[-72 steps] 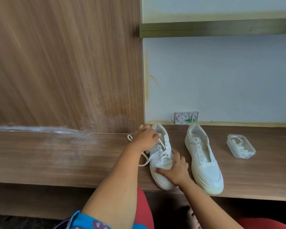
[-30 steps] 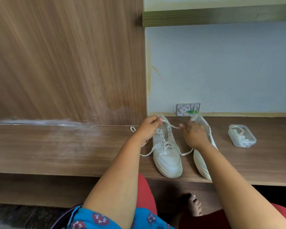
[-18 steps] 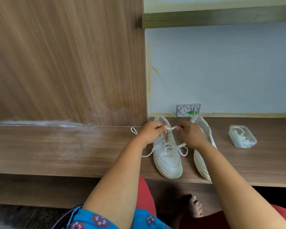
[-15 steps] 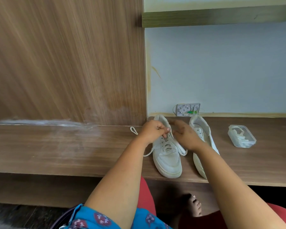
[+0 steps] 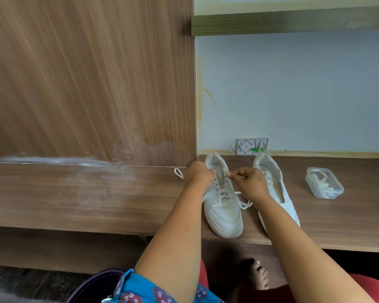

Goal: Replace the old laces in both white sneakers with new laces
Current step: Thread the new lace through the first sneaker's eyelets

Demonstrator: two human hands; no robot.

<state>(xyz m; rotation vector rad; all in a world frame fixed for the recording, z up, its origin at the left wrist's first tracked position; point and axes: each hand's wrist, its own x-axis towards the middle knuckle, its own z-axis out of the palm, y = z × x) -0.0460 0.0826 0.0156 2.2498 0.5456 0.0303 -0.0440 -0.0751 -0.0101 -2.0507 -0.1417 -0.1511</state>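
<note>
The right hand (image 5: 249, 182) pinches a bit of white lace (image 5: 242, 201) between thumb and fingertips, just over the upper eyelets of the left sneaker (image 5: 222, 200). The left hand (image 5: 198, 174) curls its fingers round the near side of that sneaker's collar; whether it also holds lace I cannot tell. Below the right hand, loose lace loops off the sneaker onto the wooden shelf (image 5: 96, 200). A lace end (image 5: 178, 172) peeks out just left of the left hand. The right sneaker (image 5: 276, 189) stands just beyond the right hand, partly under the forearm. Well to the right lies a clear plastic box (image 5: 324, 182) with white strips inside.
</note>
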